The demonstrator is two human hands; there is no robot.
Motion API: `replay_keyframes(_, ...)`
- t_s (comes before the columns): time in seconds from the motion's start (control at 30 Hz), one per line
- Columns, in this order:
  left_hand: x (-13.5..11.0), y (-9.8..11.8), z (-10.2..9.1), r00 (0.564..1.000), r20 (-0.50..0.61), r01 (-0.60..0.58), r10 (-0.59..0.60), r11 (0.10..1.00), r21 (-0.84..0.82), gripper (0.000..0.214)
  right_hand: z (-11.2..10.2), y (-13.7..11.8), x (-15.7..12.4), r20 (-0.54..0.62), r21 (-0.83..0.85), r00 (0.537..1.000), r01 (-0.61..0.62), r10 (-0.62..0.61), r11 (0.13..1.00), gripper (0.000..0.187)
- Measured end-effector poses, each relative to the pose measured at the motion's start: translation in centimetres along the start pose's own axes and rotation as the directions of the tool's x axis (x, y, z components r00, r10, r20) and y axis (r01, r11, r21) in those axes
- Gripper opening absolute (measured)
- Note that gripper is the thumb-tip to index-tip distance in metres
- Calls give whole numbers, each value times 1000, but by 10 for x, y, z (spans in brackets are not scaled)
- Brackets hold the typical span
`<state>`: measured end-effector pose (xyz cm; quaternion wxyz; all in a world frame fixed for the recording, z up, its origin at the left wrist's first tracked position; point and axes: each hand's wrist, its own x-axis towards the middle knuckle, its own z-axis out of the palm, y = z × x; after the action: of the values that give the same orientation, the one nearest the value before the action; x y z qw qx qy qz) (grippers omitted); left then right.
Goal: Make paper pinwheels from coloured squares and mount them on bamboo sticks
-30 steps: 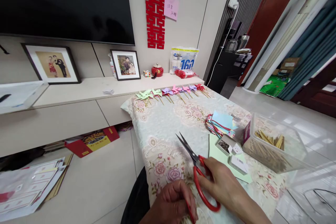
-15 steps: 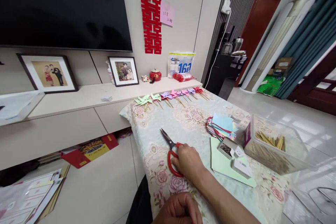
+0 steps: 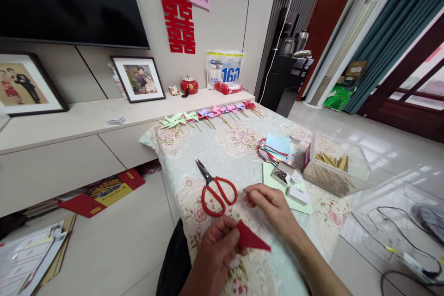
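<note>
My left hand (image 3: 220,245) pinches a red folded piece of paper (image 3: 251,237), which points to the right in a triangle low over the cloth. To its right hovers my right hand (image 3: 268,201), open with loosely bent fingers and nothing seen in them. Scissors (image 3: 211,185) with red handles lie on the flowered tablecloth (image 3: 229,162), blades pointing away and a little apart. Several paper pinwheels (image 3: 215,112) on thin sticks lie in a row along the far edge of the table.
Right of my hands are light green sheets (image 3: 301,206), an open box of small pins (image 3: 281,175), a small white box (image 3: 298,195), a stack of coloured paper (image 3: 276,145) and a clear plastic bin (image 3: 326,180) of sticks. A long white cabinet (image 3: 83,122) stands behind the table.
My right hand has let go of the scissors, now lying on the cloth, and moved right. My left hand has risen into view with the red paper. The view has shifted right.
</note>
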<state>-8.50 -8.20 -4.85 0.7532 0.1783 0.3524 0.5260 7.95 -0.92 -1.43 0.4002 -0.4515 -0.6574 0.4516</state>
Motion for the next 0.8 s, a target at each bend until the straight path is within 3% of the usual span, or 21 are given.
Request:
replay_keyframes(0.07, 5, 1, 10, 996, -82, -20, 26, 997, 70, 33, -11, 16, -19, -78, 203, 996, -33, 50, 979, 36)
replay_keyframes(0.13, 14, 0, 18, 993, -100, -42, 57, 989, 143, 36, -16, 29, -36, -119, 279, 992, -14, 49, 960, 39)
replay_keyframes(0.27, 32, -9, 26, 977, -130, -127, 169, 951, 281, 38, -15, 41, -53, -156, 264, 987, 0, 43, 965, 41)
replay_keyframes(0.47, 35, -20, 26, 950, -124, -213, 287, 884, 417, 42, -12, 42, -54, -182, 228, 969, -121, 165, 966, 34)
replay_keyframes(0.57, 29, -14, 25, 963, -115, -181, 244, 900, 396, 44, -12, 45, -53, -154, 290, 967, -153, 204, 945, 29)
replay_keyframes(0.8, 27, 6, 26, 1000, -20, 21, -17, 963, 269, 46, -16, 50, -51, -138, 397, 962, -165, 237, 903, 31)
